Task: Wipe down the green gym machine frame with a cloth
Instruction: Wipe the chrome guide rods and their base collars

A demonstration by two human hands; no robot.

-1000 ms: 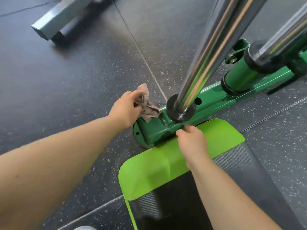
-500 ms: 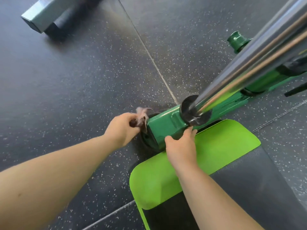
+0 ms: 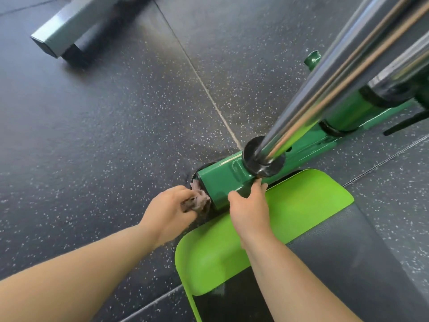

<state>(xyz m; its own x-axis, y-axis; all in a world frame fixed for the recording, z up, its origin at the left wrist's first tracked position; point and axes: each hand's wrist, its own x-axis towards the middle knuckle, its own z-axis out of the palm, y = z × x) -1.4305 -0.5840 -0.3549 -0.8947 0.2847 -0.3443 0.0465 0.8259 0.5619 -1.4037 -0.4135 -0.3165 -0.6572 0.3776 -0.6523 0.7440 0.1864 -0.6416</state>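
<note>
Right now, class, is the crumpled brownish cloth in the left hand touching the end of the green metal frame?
Touching. The head view shows the crumpled brownish cloth pressed against the green metal frame end, no gap.

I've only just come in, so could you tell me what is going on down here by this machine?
A person is cleaning the base of a gym machine. The left hand grips a crumpled cloth and holds it against the end of the green frame, low down by the floor. The right hand rests on the frame just below the chrome post, thumb and fingers touching the green metal. Beside it lies a lime-green and grey footplate.
</note>
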